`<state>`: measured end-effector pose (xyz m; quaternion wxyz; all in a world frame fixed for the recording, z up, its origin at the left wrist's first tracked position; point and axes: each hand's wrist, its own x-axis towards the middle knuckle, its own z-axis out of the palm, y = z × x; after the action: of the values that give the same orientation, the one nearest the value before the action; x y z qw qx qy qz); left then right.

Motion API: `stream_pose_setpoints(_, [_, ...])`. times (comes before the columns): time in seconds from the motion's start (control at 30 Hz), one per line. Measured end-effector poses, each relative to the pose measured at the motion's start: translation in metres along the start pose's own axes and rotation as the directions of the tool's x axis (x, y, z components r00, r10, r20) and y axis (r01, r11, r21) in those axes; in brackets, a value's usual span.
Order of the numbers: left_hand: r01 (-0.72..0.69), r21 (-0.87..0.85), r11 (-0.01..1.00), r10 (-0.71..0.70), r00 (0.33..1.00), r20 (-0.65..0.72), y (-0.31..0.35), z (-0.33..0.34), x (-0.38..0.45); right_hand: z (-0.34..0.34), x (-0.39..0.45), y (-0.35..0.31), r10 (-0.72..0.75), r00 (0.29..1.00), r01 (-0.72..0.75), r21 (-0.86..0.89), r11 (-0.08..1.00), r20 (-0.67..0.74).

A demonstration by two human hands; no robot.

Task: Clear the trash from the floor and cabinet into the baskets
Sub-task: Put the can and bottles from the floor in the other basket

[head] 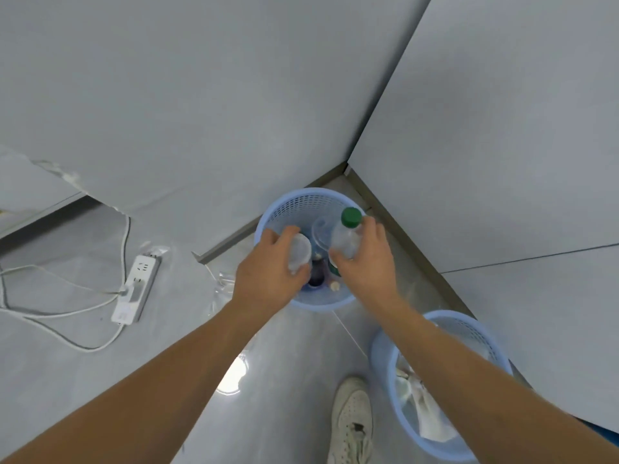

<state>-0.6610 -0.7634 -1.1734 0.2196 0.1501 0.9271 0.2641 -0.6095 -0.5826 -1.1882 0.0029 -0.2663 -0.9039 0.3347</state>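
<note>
A light blue mesh basket stands on the floor in the wall corner. Both my hands are over its mouth. My left hand is shut on a clear plastic cup. My right hand grips a clear plastic bottle with a green cap, cap pointing away from me. Inside the basket lie a dark bottle, a clear round lid and small bits. A second blue basket at the lower right holds white crumpled paper.
A white power strip with white cables lies on the grey floor at the left. A clear plastic wrapper lies left of the corner basket. My white shoe is at the bottom. Grey walls close the corner.
</note>
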Motion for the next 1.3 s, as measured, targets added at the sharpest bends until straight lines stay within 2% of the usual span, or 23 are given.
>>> stream_pose_setpoints(0.13, [-0.004,0.061,0.998,0.002,0.999,0.033,-0.001,0.016,0.012,0.019,0.022,0.007,0.012,0.997,-0.007,-0.062,0.998,0.076])
stream_pose_setpoints(0.3, [-0.018,0.037,0.999,0.018,1.0,-0.008,0.0,0.029,0.03,0.028,0.042,0.013,0.038,0.985,-0.022,-0.093,0.995,0.171])
stream_pose_setpoints(0.43, [-0.041,-0.015,0.999,0.04,0.998,-0.05,-0.007,0.022,0.015,0.01,0.031,0.005,0.071,0.988,-0.059,-0.087,0.994,0.134])
stream_pose_setpoints(0.53, [-0.003,-0.081,0.997,-0.004,0.996,-0.084,-0.026,0.003,-0.023,-0.007,-0.008,-0.007,-0.019,0.999,0.017,-0.06,0.998,-0.032])
stream_pose_setpoints(0.6, [0.026,-0.099,0.995,-0.038,0.992,-0.124,-0.049,-0.009,-0.056,-0.007,-0.046,-0.021,-0.115,0.989,0.109,-0.066,0.992,-0.093])
stream_pose_setpoints(0.67, [0.086,-0.115,0.99,-0.102,0.984,-0.144,-0.079,-0.017,-0.089,0.009,-0.087,-0.037,-0.212,0.976,0.21,-0.043,0.977,-0.056])
stream_pose_setpoints(0.77, [0.192,-0.138,0.972,-0.21,0.969,-0.128,-0.131,-0.021,-0.136,0.058,-0.148,-0.051,-0.291,0.944,0.294,0.003,0.956,0.154])
stream_pose_setpoints(0.83, [0.256,-0.166,0.952,-0.276,0.955,-0.111,-0.165,-0.018,-0.161,0.104,-0.178,-0.047,-0.226,0.927,0.238,-0.005,0.971,0.299])
stream_pose_setpoints(0.9, [0.322,-0.195,0.926,-0.345,0.934,-0.092,-0.198,-0.008,-0.179,0.152,-0.194,-0.038,-0.085,0.914,0.103,-0.025,0.994,0.397])
stream_pose_setpoints(0.97, [0.374,-0.219,0.901,-0.397,0.915,-0.068,-0.229,0.007,-0.19,0.195,-0.195,-0.029,0.082,0.896,-0.067,-0.049,0.997,0.436])
stream_pose_setpoints(1.07, [0.41,-0.23,0.883,-0.432,0.901,-0.052,-0.272,0.036,-0.192,0.246,-0.172,-0.015,0.319,0.884,-0.325,-0.044,0.945,0.342])
stream_pose_setpoints(1.13, [0.415,-0.235,0.879,-0.438,0.897,-0.053,-0.296,0.053,-0.188,0.274,-0.149,-0.004,0.428,0.87,-0.439,-0.015,0.899,0.246])
stream_pose_setpoints(1.3, [0.419,-0.279,0.864,-0.453,0.889,-0.069,-0.337,0.081,-0.172,0.314,-0.11,0.012,0.539,0.828,-0.554,0.071,0.829,0.155])
